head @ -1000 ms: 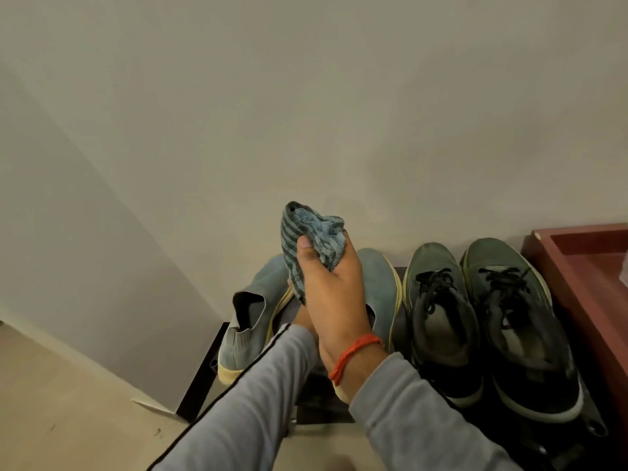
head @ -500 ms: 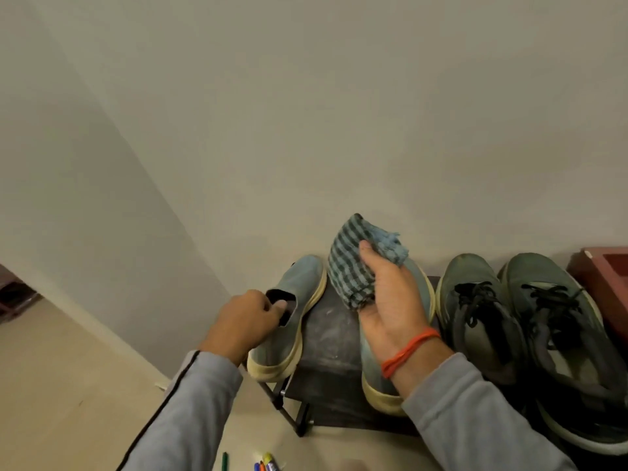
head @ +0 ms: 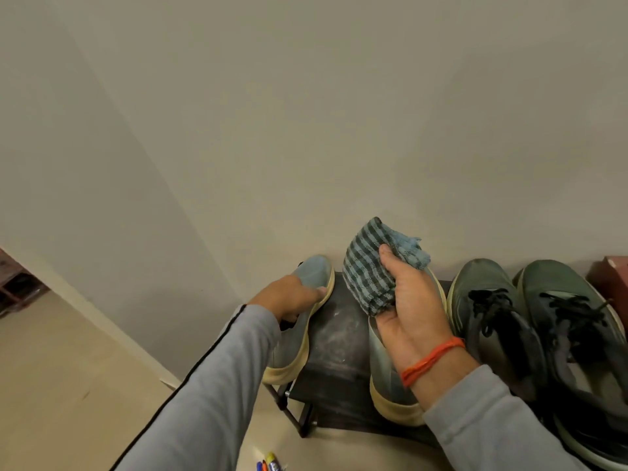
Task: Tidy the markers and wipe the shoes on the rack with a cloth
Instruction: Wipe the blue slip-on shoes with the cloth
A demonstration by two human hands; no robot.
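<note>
My right hand (head: 411, 311) grips a bunched blue-and-dark checked cloth (head: 368, 270) above the right one of two grey-blue slip-on shoes (head: 387, 379). My left hand (head: 289, 295) lies over the top of the left slip-on shoe (head: 292, 348), fingers stretched toward its toe. Both shoes stand on a dark rack (head: 336, 338), toes to the wall. A pair of dark green laced sneakers (head: 492, 311) stands to the right on the rack. The tips of several markers (head: 268, 464) show on the floor at the bottom edge.
A plain wall rises right behind the rack. Beige floor spreads to the left and in front. A dark red wooden box (head: 611, 280) edges in at the far right. A doorway opening shows at the far left.
The left slip-on shoe has been set upright at the rack's left end. My left hand slid from its heel opening forward over its top. The right hand keeps holding the cloth.
</note>
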